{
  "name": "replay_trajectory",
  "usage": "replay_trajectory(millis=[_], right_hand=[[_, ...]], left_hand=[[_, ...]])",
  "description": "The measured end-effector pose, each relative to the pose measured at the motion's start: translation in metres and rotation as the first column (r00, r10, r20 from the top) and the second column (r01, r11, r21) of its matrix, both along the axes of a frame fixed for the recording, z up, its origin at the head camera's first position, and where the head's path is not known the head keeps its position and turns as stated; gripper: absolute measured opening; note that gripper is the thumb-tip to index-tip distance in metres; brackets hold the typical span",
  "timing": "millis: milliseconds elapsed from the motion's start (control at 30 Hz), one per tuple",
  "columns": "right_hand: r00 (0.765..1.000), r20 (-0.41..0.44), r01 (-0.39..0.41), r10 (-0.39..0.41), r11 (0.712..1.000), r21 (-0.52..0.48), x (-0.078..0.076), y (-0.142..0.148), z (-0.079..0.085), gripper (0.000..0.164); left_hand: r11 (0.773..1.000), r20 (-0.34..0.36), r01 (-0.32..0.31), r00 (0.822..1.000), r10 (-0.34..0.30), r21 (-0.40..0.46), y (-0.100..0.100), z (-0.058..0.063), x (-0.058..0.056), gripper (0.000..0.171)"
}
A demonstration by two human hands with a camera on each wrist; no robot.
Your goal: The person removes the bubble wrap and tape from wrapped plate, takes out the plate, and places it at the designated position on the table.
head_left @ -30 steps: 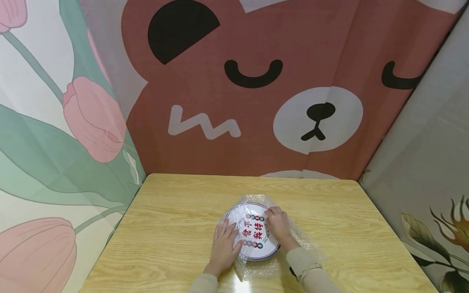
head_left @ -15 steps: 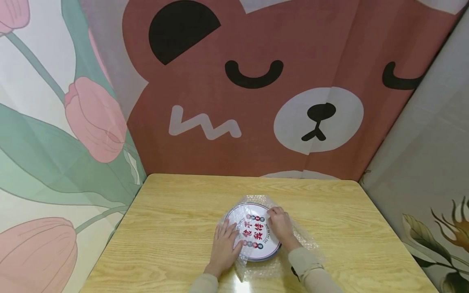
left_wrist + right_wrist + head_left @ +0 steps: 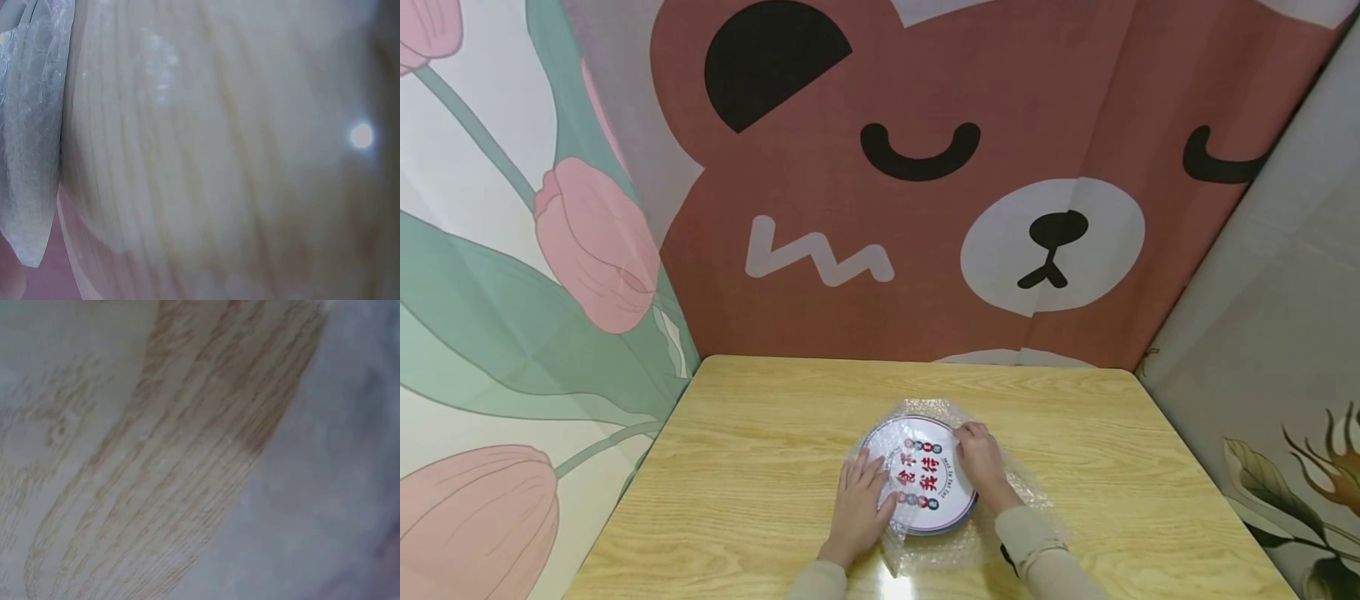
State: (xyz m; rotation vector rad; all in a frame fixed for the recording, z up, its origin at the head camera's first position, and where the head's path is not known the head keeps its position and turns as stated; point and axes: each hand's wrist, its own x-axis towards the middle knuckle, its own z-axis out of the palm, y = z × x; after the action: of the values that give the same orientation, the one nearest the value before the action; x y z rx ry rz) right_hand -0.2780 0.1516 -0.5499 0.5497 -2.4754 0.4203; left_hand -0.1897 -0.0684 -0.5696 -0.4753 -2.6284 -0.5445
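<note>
A round white plate with red characters and a blue edge lies on bubble wrap; a layer of the wrap also covers its left part. Below its rim more edges show, perhaps of other plates. My left hand rests with spread fingers on the wrapped left side. At the upper right rim my right hand has curled fingers and seems to pinch the wrap's edge; the fingertips are partly hidden. In the left wrist view, bubble wrap encloses the plate's side. Blurred wrap fills the right wrist view's right side.
The wood-grain table extends around the plate on all sides. Behind it hangs a cloth with a bear face. Flower-printed cloths stand along the left and right sides.
My right hand has slid slightly to the right along the plate's rim, baring more of the printed lettering. The left hand has stayed in place.
</note>
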Motion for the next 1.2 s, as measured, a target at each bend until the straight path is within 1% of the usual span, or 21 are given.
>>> replay_trajectory(millis=[167,467,567,733,967,1200], right_hand=[[0.999,0.034,0.017,-0.017,1.000,-0.019,0.0006,0.0004,0.0013,0.017],[0.993,0.095,0.071,-0.070,0.997,-0.006,0.0017,-0.0008,0.0023,0.017],[0.993,0.089,0.079,-0.078,0.997,-0.004,0.0013,0.0001,0.0009,0.017],[0.996,0.062,0.063,-0.062,0.998,-0.013,-0.0009,0.0020,-0.0019,0.015],[0.996,0.069,0.061,-0.058,0.997,-0.039,-0.0035,0.0035,-0.0042,0.013],[0.999,0.001,0.049,-0.049,0.997,-0.055,-0.0043,0.0058,-0.0052,0.014]], left_hand=[[1.000,-0.008,0.000,1.000,0.000,0.000,0.0003,-0.0008,-0.0010,0.038],[1.000,-0.015,-0.002,1.000,0.002,0.000,0.0000,-0.0017,-0.0016,0.038],[1.000,-0.015,-0.003,1.000,0.002,-0.006,-0.0002,-0.0018,-0.0019,0.039],[1.000,-0.006,-0.002,1.000,0.002,-0.006,-0.0005,-0.0013,-0.0017,0.039],[1.000,0.001,-0.003,1.000,0.003,-0.006,-0.0003,-0.0015,-0.0019,0.040],[1.000,-0.001,-0.002,1.000,0.002,-0.003,0.0003,-0.0016,-0.0025,0.039]])
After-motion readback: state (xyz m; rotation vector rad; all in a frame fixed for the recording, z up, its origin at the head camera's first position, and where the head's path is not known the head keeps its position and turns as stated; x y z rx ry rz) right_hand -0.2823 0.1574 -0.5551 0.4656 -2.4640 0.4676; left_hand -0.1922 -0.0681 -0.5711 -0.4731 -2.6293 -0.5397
